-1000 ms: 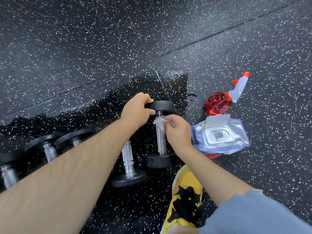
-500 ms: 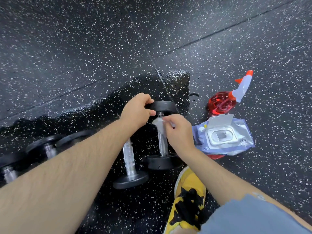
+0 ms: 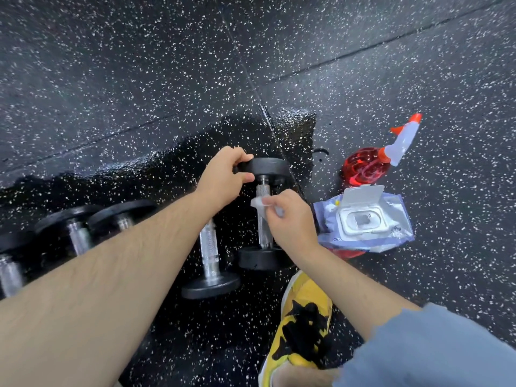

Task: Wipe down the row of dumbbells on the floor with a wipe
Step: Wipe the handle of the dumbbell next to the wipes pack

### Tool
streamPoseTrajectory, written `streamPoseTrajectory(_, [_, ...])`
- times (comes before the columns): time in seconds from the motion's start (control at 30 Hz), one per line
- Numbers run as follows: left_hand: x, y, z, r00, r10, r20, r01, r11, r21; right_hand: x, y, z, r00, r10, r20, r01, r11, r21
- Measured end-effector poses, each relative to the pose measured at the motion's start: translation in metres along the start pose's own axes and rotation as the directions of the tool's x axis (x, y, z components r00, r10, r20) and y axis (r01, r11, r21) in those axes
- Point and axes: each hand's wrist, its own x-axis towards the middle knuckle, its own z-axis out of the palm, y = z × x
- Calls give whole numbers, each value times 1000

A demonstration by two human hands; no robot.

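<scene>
A row of black dumbbells with knurled steel handles lies on the speckled rubber floor. My left hand (image 3: pixel 223 174) grips the far head of the rightmost dumbbell (image 3: pixel 262 258). My right hand (image 3: pixel 287 219) pinches a white wipe (image 3: pixel 258 202) against that dumbbell's steel handle, about a third of the way down it. The neighbouring dumbbell (image 3: pixel 209 275) lies just to the left, partly under my left forearm. More dumbbells (image 3: pixel 78 236) stretch to the left edge.
An opened pack of wipes (image 3: pixel 363 222) lies right of the dumbbells, its lid flipped up. A red spray bottle (image 3: pixel 368 163) lies beyond it. My yellow and black shoe (image 3: pixel 304 317) stands just below the rightmost dumbbell. The floor under the row is wet and shiny.
My right hand has slid the wipe a little down the steel handle, toward me. My left hand keeps its grip on the far head.
</scene>
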Motion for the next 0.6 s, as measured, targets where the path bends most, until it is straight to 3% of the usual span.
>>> streamPoseTrajectory(0.17, [0,2,1,1000,6,-2,-6,1000,-10,15,1,-4,996,76,-41,-74,996,53])
streamPoseTrajectory(0.33, [-1,1,3,998,55,-41,-54,998,12,-4,4,4,965,-256,53,261,947,-188])
streamPoseTrajectory(0.5, [0,4,9,989,129,-76,-129,992,13,29,0,9,949,-283,142,317,851,-418])
streamPoseTrajectory(0.6, [0,6,10,984,162,-80,-163,987,-2,7,1,9,907,-286,310,405,796,-451])
